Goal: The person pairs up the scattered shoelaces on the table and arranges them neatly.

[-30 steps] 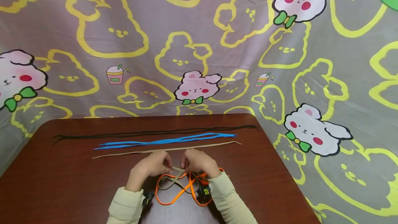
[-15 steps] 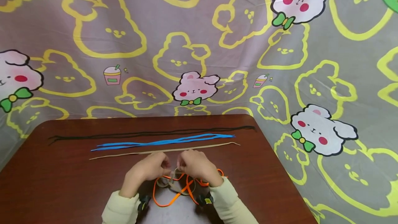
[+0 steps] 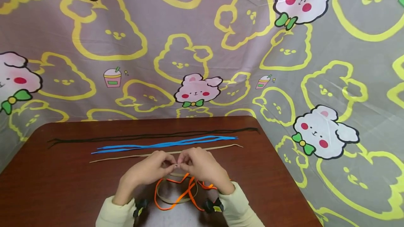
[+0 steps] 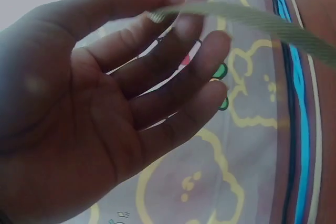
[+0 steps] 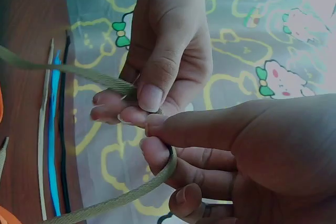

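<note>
Both hands meet close over the table, pinching a beige flat shoelace (image 5: 115,203) between thumbs and fingers. In the right wrist view the left hand (image 5: 176,40) presses its thumb on the lace, while the right hand (image 5: 236,140) pinches it just beside. From those fingertips the lace runs off to the left in two strands. Below the hands it hangs in a round loop (image 3: 178,202) over an orange shoelace (image 3: 168,208) that lies in crossed loops. The left wrist view shows the left palm (image 4: 94,103) with a strand trailing from its fingertips.
Behind the hands, a straight beige lace (image 3: 120,158), a pair of blue laces (image 3: 170,143) and a pair of black laces (image 3: 126,137) lie across the brown table (image 3: 63,185). A patterned cloth (image 3: 151,9) hangs behind and at the right.
The hands have drawn together and now pinch the beige lace at one spot. Its crossed coils under the hands have opened into a wider loop. The head view has shifted slightly.
</note>
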`<action>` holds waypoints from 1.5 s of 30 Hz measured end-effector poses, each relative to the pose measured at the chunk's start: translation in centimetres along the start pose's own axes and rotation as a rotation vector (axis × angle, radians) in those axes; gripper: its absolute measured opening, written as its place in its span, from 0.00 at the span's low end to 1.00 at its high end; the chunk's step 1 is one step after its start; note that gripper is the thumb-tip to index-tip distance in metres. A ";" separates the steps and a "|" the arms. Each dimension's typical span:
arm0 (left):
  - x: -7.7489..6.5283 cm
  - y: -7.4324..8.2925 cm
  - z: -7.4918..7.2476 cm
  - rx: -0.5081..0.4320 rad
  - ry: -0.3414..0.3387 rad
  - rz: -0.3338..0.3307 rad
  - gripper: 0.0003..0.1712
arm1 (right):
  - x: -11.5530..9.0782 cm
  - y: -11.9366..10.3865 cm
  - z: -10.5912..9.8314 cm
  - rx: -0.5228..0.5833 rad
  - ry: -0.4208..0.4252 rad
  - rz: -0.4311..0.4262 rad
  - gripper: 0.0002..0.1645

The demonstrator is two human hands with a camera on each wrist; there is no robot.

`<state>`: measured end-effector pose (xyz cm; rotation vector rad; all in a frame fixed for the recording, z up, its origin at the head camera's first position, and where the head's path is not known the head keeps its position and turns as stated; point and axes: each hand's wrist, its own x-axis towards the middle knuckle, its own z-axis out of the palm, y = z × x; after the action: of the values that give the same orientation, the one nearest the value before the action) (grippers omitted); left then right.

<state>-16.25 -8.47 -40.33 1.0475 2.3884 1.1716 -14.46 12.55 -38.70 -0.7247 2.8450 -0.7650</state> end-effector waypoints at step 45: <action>-2.7 1.6 -2.2 0.172 0.240 -0.121 0.07 | -3.6 4.8 -5.4 0.093 0.187 0.095 0.06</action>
<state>-14.79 -11.02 -37.86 0.8369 2.7379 1.1215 -14.46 20.27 -36.48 -0.5273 2.9571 -0.9910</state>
